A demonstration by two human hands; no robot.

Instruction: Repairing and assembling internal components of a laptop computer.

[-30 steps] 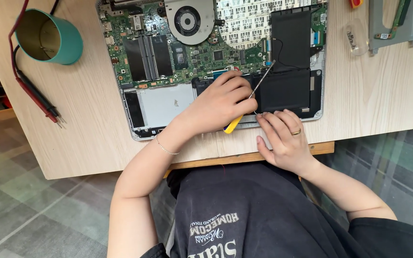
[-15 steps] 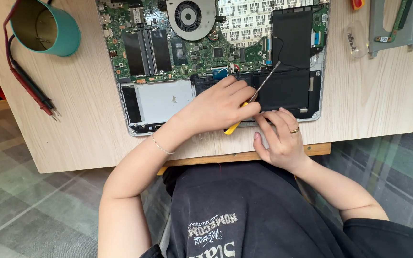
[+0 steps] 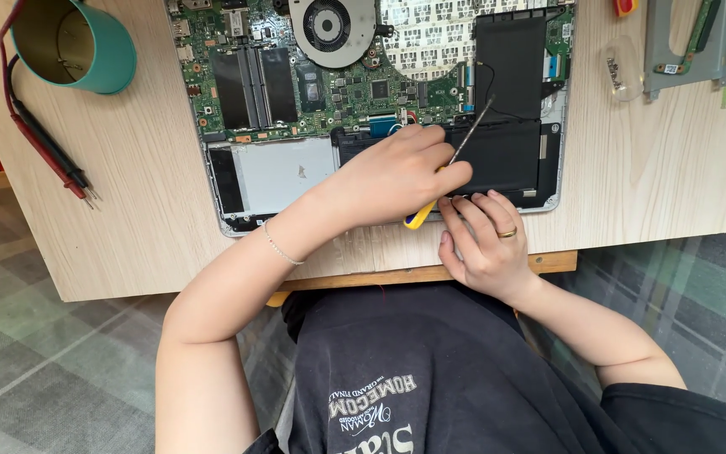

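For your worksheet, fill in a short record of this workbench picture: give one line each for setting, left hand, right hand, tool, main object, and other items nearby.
Setting: light wooden table, seen from above
Left hand: left hand closed around the screwdriver
Right hand: right hand resting at the laptop's near edge, ring on one finger
Tool: screwdriver, yellow handle, tip on the black battery
Main object: opened laptop with circuit board and cooling fan exposed
Other items: teal cup, red and black probes, metal bracket
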